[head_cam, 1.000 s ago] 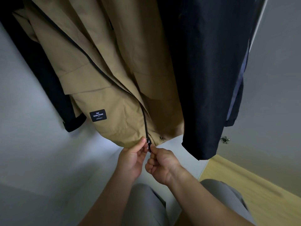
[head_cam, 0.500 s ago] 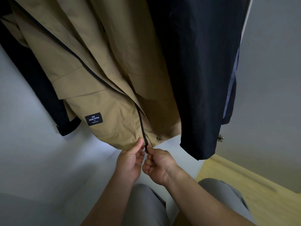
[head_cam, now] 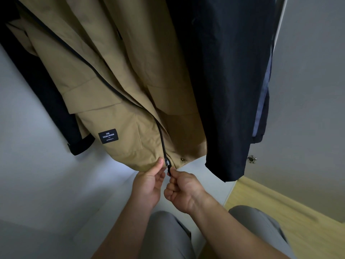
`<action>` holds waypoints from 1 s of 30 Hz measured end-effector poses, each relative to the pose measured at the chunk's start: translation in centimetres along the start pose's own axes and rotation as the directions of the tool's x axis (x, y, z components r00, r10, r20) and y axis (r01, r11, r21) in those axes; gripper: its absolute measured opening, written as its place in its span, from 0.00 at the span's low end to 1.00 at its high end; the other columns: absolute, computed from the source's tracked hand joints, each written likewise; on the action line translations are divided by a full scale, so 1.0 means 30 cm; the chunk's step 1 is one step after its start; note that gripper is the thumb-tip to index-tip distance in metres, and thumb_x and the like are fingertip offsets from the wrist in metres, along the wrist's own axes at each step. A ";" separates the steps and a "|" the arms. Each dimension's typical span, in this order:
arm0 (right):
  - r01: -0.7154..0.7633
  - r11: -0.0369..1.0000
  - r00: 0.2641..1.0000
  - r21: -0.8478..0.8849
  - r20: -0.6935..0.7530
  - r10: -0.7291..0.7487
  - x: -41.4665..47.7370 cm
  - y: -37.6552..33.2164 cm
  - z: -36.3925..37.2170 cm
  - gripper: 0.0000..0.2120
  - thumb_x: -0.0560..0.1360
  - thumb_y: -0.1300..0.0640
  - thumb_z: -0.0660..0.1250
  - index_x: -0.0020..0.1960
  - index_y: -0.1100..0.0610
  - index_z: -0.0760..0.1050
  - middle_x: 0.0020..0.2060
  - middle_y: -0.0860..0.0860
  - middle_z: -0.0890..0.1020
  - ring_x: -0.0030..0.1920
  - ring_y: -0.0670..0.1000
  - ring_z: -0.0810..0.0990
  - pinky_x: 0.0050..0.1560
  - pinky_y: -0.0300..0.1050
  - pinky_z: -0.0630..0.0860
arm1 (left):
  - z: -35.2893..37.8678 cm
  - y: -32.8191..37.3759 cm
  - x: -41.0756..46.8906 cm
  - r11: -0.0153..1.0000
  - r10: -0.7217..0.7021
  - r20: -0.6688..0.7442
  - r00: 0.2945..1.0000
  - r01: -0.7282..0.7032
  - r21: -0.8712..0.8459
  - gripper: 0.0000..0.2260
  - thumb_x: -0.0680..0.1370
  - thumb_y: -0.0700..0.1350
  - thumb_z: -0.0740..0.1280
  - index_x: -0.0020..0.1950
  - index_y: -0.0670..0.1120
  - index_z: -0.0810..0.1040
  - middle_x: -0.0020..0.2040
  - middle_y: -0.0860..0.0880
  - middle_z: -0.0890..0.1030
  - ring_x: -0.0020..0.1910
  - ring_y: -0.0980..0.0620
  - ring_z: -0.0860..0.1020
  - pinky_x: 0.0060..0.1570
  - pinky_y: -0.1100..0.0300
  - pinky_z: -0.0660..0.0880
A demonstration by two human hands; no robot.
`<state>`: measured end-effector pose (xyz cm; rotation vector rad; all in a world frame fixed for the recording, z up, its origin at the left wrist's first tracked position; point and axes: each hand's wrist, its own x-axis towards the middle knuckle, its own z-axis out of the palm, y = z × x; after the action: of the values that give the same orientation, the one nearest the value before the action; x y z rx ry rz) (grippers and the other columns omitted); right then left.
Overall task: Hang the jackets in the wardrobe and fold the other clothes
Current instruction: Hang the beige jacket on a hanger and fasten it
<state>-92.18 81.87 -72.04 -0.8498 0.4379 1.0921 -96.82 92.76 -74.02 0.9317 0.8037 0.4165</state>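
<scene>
A tan jacket with a black label hangs inside the wardrobe, its black zipper running down to the hem. My left hand pinches the hem just left of the zipper's bottom end. My right hand pinches the black zipper pull right below the hem. A dark navy jacket hangs to the right of the tan one, and another dark garment hangs behind it on the left.
The white wardrobe wall and floor lie behind and below the jackets. A grey wardrobe door with a metal hinge stands at the right. Wooden flooring shows at the lower right, and my grey-trousered knees are at the bottom.
The view has shifted slightly, and both hands stay at the hem. My right hand's grip has moved onto the zipper pull just below the hem.
</scene>
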 end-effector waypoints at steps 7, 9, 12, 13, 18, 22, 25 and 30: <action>0.000 1.000 1.000 0.012 0.018 0.000 0.009 -0.008 0.003 0.08 0.84 0.57 0.63 0.47 0.58 0.74 0.22 0.47 0.66 0.20 0.46 0.60 0.24 0.38 0.63 | -0.002 -0.017 0.007 1.000 0.016 0.011 1.000 -0.016 -0.009 0.16 0.66 0.45 0.79 0.52 0.41 0.85 0.50 0.44 0.86 0.46 0.50 0.83 0.52 0.57 0.77; -0.004 1.000 1.000 0.014 0.019 0.004 0.009 -0.006 0.004 0.09 0.84 0.57 0.63 0.46 0.59 0.74 0.22 0.47 0.66 0.20 0.46 0.60 0.24 0.39 0.63 | -0.004 -0.020 0.004 0.999 0.039 0.007 0.999 -0.039 -0.012 0.19 0.67 0.44 0.79 0.55 0.39 0.84 0.51 0.43 0.86 0.47 0.50 0.83 0.52 0.57 0.78; -0.006 1.000 1.000 0.022 0.011 0.005 0.014 -0.006 0.009 0.09 0.84 0.57 0.63 0.47 0.59 0.74 0.22 0.48 0.66 0.21 0.46 0.60 0.24 0.39 0.63 | 0.002 -0.019 0.000 0.997 0.077 -0.015 0.997 -0.077 0.014 0.16 0.68 0.42 0.78 0.53 0.39 0.84 0.49 0.43 0.86 0.42 0.52 0.84 0.47 0.60 0.79; -0.007 1.000 1.000 0.026 0.007 0.007 0.016 -0.008 0.011 0.09 0.84 0.57 0.63 0.47 0.59 0.74 0.22 0.48 0.66 0.20 0.46 0.60 0.24 0.39 0.63 | 0.002 -0.018 -0.002 0.995 0.096 -0.016 0.995 -0.095 0.039 0.15 0.69 0.41 0.78 0.53 0.38 0.84 0.49 0.43 0.86 0.42 0.52 0.83 0.45 0.61 0.79; -0.026 0.998 1.000 0.053 -0.006 0.027 0.022 -0.015 0.009 0.09 0.84 0.57 0.63 0.47 0.60 0.75 0.22 0.47 0.64 0.20 0.46 0.58 0.23 0.38 0.62 | -0.022 0.000 0.006 0.913 0.252 0.047 0.967 -0.253 0.321 0.08 0.73 0.40 0.77 0.50 0.41 0.86 0.48 0.43 0.87 0.44 0.53 0.83 0.48 0.57 0.77; -0.051 0.994 0.998 0.094 0.028 0.049 0.029 -0.023 0.006 0.09 0.84 0.57 0.63 0.46 0.60 0.74 0.22 0.47 0.61 0.20 0.47 0.56 0.23 0.38 0.61 | -0.029 0.019 0.019 0.731 0.398 0.150 0.905 -0.412 0.544 0.03 0.73 0.42 0.78 0.42 0.51 0.87 0.42 0.52 0.87 0.43 0.56 0.85 0.44 0.66 0.78; -0.079 0.989 0.996 0.127 0.060 0.072 0.037 -0.034 0.014 0.10 0.84 0.57 0.62 0.45 0.59 0.72 0.22 0.46 0.60 0.20 0.47 0.54 0.24 0.39 0.60 | -0.037 0.025 0.036 0.626 0.444 0.158 0.882 -0.431 0.650 0.04 0.74 0.45 0.78 0.40 0.48 0.86 0.39 0.51 0.87 0.41 0.52 0.85 0.41 0.59 0.79; -0.140 0.974 0.988 0.177 0.096 0.124 0.051 -0.041 0.013 0.09 0.84 0.58 0.61 0.46 0.59 0.71 0.22 0.46 0.59 0.21 0.47 0.52 0.25 0.39 0.58 | -0.040 0.020 0.046 0.509 0.460 0.152 0.875 -0.400 0.762 0.10 0.75 0.48 0.77 0.35 0.46 0.83 0.33 0.52 0.84 0.33 0.57 0.82 0.36 0.58 0.76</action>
<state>-90.48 82.83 -72.38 -0.6165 0.5213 1.1864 -96.82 94.63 -74.52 1.9940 0.8140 0.5461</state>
